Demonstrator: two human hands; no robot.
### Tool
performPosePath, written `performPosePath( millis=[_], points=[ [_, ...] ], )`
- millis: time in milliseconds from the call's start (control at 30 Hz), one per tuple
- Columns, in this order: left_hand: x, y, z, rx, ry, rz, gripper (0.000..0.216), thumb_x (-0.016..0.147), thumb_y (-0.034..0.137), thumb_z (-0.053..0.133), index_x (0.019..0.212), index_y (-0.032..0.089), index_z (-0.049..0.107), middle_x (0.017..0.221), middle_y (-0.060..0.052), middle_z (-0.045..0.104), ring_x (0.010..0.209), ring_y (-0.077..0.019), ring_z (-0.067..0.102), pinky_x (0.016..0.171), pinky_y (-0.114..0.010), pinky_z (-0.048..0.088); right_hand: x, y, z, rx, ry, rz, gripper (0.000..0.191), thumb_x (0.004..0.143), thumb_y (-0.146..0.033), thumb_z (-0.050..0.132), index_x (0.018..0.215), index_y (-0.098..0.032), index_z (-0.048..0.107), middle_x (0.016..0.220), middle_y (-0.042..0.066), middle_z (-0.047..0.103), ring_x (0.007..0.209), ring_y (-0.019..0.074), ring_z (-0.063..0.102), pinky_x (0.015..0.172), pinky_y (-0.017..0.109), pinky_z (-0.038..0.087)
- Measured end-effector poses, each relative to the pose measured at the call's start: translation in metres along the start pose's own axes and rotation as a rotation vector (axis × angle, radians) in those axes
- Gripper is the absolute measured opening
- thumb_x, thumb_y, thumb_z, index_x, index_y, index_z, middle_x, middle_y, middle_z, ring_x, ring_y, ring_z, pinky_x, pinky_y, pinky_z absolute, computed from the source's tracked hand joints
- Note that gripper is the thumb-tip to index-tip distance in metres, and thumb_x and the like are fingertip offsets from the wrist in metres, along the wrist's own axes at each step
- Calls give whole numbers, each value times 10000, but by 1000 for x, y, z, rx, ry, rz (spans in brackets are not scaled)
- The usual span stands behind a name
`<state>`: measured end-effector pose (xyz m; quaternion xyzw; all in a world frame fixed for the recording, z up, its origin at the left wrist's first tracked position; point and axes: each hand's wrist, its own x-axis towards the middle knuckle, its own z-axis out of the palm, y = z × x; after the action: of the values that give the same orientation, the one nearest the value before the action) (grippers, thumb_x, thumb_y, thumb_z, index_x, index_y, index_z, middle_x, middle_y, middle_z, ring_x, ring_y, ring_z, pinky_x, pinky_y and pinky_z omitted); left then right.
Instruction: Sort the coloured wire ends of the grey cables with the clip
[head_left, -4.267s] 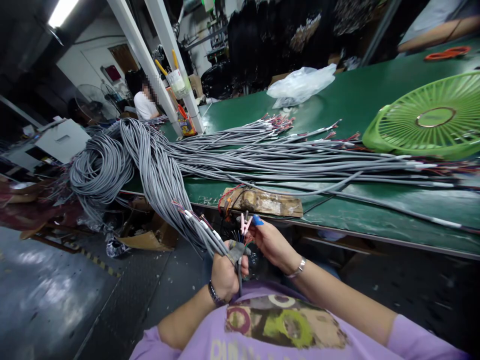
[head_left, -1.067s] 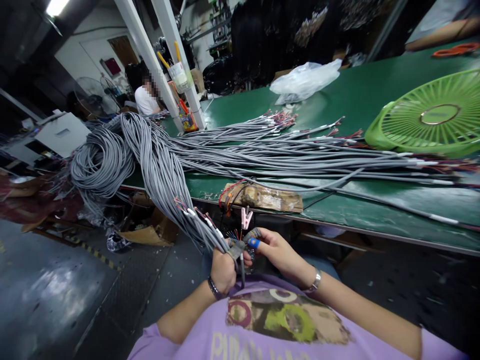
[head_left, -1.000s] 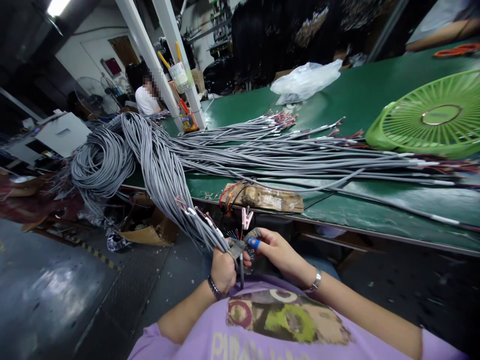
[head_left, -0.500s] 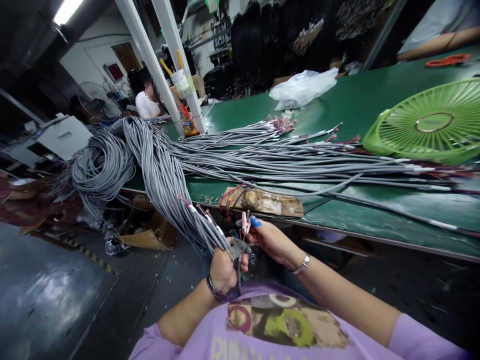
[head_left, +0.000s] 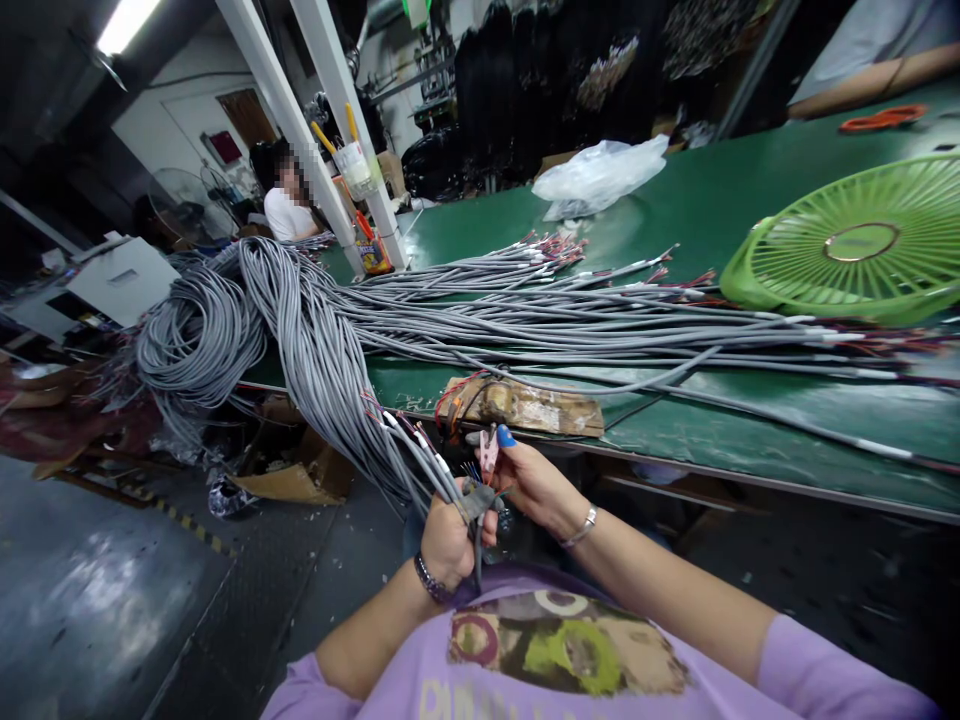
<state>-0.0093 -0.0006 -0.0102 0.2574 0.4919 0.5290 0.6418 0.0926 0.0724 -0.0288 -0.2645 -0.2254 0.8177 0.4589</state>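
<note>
My left hand (head_left: 444, 545) is closed around a bunch of grey cables (head_left: 420, 460) near their ends, above my lap. A grey band or tape (head_left: 476, 500) lies over its fingers. Thin coloured wire ends (head_left: 471, 470) fan out just beyond that hand. Close by on the right, my right hand (head_left: 540, 485) pinches a small pink clip (head_left: 488, 452) near the wire ends. Something blue (head_left: 507, 437) covers its thumb tip. The fingers beneath the clip are partly hidden.
Many grey cables (head_left: 480, 325) lie across the green table (head_left: 637, 215), with a coil (head_left: 196, 335) on the left. A worn wooden block (head_left: 525, 404) sits at the near edge. Beyond are a green fan (head_left: 855, 240), a plastic bag (head_left: 600, 175) and a seated person (head_left: 289, 212).
My right hand has shifted slightly left with the pink clip, towards the wire ends. My left hand keeps its hold on the cables. The whole view has moved a little.
</note>
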Motion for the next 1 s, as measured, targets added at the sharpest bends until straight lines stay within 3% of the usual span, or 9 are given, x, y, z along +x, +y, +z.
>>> performPosePath(
  millis=[333, 1000],
  points=[
    [0, -2, 0, 21, 35, -10, 311, 585, 386, 724, 589, 158, 512, 373, 30, 504, 296, -61, 395, 313, -166, 298, -2, -3, 7, 46, 25, -5, 259, 679, -391, 740, 746, -146, 688, 593, 0, 604, 515, 89, 486, 487, 208, 400],
    [1, -6, -1, 22, 28, 50, 299, 600, 389, 718, 606, 157, 529, 390, 35, 503, 318, -60, 407, 331, -168, 316, -4, -2, 5, 48, 36, 39, 271, 729, -425, 689, 766, -157, 679, 635, 11, 599, 542, 101, 508, 502, 213, 429]
  ],
)
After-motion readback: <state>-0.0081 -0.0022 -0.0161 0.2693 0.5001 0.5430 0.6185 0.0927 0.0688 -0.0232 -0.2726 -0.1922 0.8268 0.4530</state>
